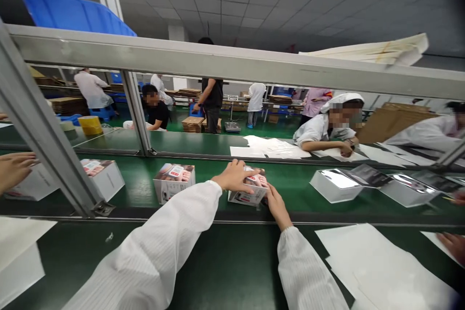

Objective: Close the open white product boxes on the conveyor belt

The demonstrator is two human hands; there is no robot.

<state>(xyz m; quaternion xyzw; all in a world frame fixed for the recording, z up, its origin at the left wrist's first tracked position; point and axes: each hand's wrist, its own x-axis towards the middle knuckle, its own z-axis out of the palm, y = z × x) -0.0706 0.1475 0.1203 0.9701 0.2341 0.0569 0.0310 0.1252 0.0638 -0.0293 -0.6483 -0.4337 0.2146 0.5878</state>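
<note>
A small printed carton sits on the green conveyor belt straight ahead, held between my two hands. My left hand lies across its top and left side, thumb and fingers spread around the far edge. Along the right side of the same carton, my right hand presses with its fingers. Another closed printed carton stands on the belt to the left. To the right is a white carton with its dark lid flap standing open. My palms hide part of the printed top.
A metal post and a crossbar frame the belt. White sheets lie on the near bench at right. More cartons sit farther along. A co-worker leans over papers opposite; another person's hand touches a carton at far left.
</note>
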